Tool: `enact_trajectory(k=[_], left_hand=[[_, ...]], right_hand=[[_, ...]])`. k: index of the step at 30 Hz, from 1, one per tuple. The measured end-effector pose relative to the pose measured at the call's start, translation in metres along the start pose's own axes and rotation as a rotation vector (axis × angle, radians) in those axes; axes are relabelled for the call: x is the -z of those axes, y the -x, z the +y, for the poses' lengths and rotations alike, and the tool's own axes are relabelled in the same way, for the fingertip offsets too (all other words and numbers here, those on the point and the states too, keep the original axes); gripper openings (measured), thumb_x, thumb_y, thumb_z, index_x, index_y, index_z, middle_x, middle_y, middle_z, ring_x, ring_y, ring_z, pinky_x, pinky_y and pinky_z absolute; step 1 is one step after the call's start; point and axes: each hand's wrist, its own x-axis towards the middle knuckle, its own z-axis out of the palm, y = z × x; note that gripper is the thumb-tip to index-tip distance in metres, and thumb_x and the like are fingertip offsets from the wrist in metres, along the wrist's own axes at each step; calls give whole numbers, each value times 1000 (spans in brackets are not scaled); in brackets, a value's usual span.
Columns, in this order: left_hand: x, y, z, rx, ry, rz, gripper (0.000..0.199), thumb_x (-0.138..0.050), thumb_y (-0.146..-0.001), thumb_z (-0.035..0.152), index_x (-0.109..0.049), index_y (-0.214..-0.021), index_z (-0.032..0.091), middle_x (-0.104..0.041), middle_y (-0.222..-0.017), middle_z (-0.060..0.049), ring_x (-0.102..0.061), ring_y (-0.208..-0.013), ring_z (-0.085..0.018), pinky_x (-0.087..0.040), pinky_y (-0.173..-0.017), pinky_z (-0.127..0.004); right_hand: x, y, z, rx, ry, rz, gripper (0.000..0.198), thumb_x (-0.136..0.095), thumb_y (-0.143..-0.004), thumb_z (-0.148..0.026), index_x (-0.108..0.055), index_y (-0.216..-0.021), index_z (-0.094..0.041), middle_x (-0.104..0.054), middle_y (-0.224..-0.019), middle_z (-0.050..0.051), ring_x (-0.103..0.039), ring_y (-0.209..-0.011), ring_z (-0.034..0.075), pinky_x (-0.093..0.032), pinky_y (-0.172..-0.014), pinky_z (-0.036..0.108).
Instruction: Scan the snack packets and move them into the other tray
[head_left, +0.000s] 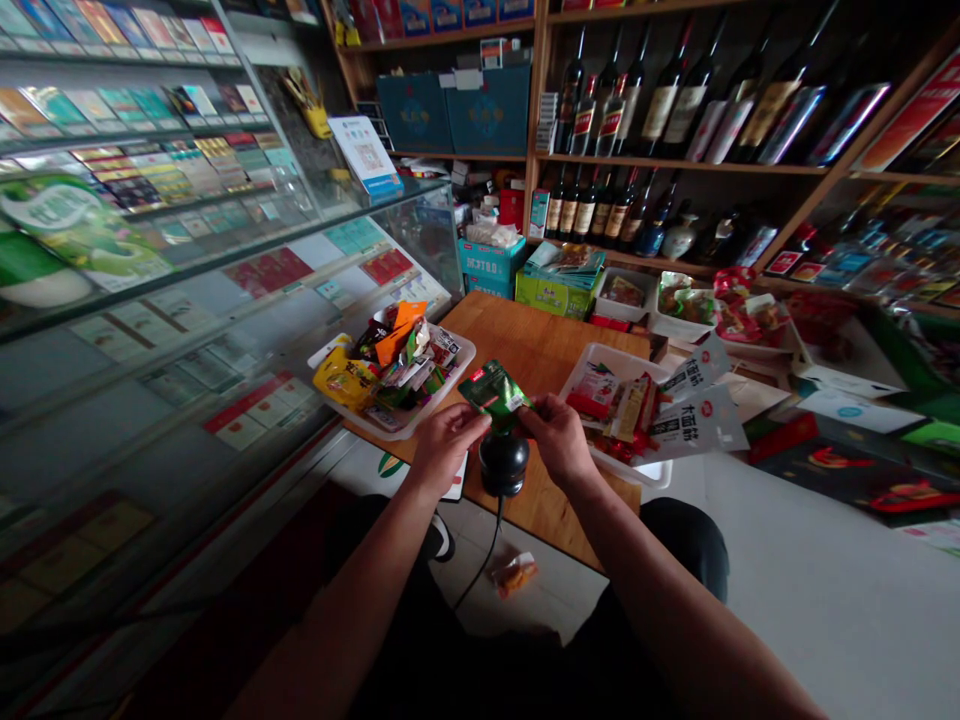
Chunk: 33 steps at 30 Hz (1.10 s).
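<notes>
Between my two hands is a small green snack packet (495,390), held flat over the wooden table. My left hand (448,440) pinches its left edge, and my right hand (556,432) grips the right edge. Just below the packet sits a round black device (503,466) with a cable trailing down toward the floor; it looks like a scanner. On the left, a white tray (409,432) is heaped with mixed snack packets. On the right, another white tray (654,472) holds red packets and silver-grey bags (694,420).
A glass display counter (187,260) with cigarette packs runs along the left. Shelves of bottles (667,100) stand at the back. Boxes of snacks (686,300) line the right rear. An orange snack packet (514,574) lies on the floor below the table (517,330).
</notes>
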Motion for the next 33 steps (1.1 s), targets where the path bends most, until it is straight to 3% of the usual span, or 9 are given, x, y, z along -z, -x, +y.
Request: enact_trajectory(k=[4,9,15,21,25,33], left_hand=[[-4,-2,-3,-6,-46,4,29,-75,-80,44,-70,-82,16,-61,-66,1,-51,-58,-11,-36,-54,-22],[3,-12,-2,-96,-262,-64,27,-69,-85,43,-68,-79,17,-58,-63,3,-47,-58,-11,-34,-55,-23],[9,-30,-1,-241,-524,-70,28,-62,-91,44,-68,-79,19,-56,-62,2,-46,-57,-13,-31,-56,-25],[13,-53,-3,-371,-725,-92,22,-57,-94,34,-65,-79,20,-64,-73,-1,-53,-67,-15,-35,-63,-26],[14,-69,-17,-446,-826,-109,19,-56,-94,26,-64,-78,19,-67,-79,-4,-57,-72,-17,-37,-68,-28],[18,-84,-52,-420,-936,-120,15,-57,-94,23,-68,-83,19,-70,-82,-6,-61,-75,-18,-37,-68,-28]], right_hand=[[-2,-1,3,-30,-12,-32,34,-77,-78,-50,-62,-86,-20,-66,-74,1,-61,-62,16,-51,-60,29],[5,-7,6,29,156,-11,34,-70,-83,-53,-65,-85,-19,-68,-77,3,-60,-66,16,-50,-64,29],[12,-20,1,118,323,-43,25,-63,-87,-44,-65,-88,-19,-67,-77,1,-59,-70,16,-47,-65,27],[21,-41,1,204,579,-97,19,-57,-88,-35,-67,-85,-20,-65,-77,1,-56,-71,16,-41,-64,26],[28,-56,17,305,717,-119,15,-55,-86,-27,-66,-80,-20,-65,-81,2,-57,-77,16,-41,-70,27],[36,-66,37,299,820,-251,13,-58,-87,-23,-68,-81,-20,-67,-82,3,-60,-79,17,-42,-72,26]])
